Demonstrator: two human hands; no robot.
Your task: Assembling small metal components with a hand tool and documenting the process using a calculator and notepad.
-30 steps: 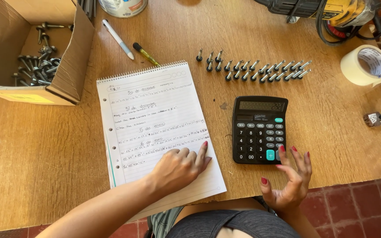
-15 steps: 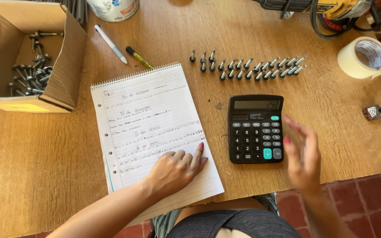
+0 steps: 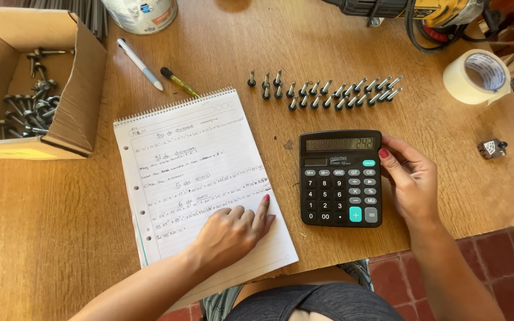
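A worn wooden table (image 3: pixel 43 238) fills the view (sunlit), with red floor tiles (image 3: pixel 507 261) beyond its edge.

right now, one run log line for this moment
left hand: index finger on handwritten spiral notepad | right hand: thumb at black desk calculator right edge | row of dark screws behind

Red-painted nails, grey top, bare arms

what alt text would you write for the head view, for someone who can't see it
A person's left hand rests on a handwritten spiral notepad, forefinger on a line, while the right hand touches the right edge of a black calculator on a wooden table. Beyond lie a row of screws, two pens and a cardboard box of screws.
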